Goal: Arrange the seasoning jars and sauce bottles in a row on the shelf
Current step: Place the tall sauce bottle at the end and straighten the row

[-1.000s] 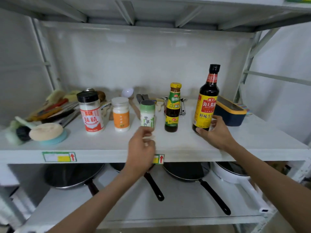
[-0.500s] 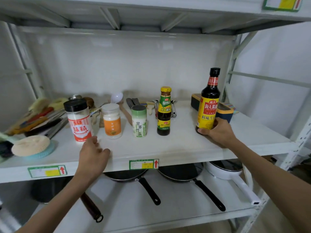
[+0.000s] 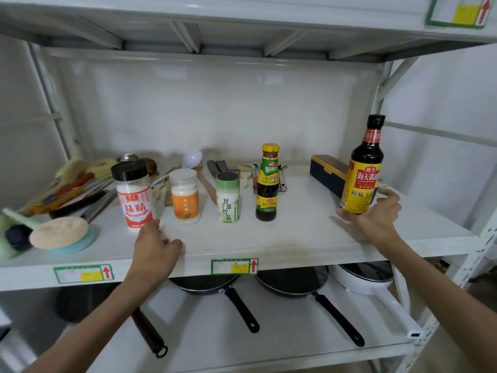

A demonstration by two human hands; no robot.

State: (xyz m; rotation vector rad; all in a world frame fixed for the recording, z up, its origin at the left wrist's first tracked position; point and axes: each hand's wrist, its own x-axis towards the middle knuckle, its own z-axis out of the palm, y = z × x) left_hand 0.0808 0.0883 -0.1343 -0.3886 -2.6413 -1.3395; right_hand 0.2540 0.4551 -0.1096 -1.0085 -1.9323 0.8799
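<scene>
A: How many jars and bottles can you count on the shelf (image 3: 295, 238)?

B: Five. Three jars and two bottles. From the left of the frame: the red-label jar (image 3: 133, 195) with a black lid, the orange-label jar (image 3: 185, 196), the green-label jar (image 3: 228, 197), the small sauce bottle (image 3: 267, 183) with a yellow cap, and the big soy sauce bottle (image 3: 364, 168) at the right.

A: Are they in a row?

B: The first four stand up straight in a line, a little apart from each other. The big bottle is well apart from them, near the right edge, and it leans a bit.

A: What are your hands doing?

B: Your right hand (image 3: 376, 214) is wrapped around the bottom of the big soy sauce bottle, fingers on both sides. Your left hand (image 3: 154, 247) lies at the front edge of the shelf with fingers loose and spread, holding nothing. It is just in front of the red-label jar, and I cannot tell if it touches it.

A: What else is there?

B: One dark blue box (image 3: 326, 173) behind the big bottle, a pile of kitchen tools (image 3: 67, 189) at the left, and four pans (image 3: 295, 281) on the lower shelf
</scene>
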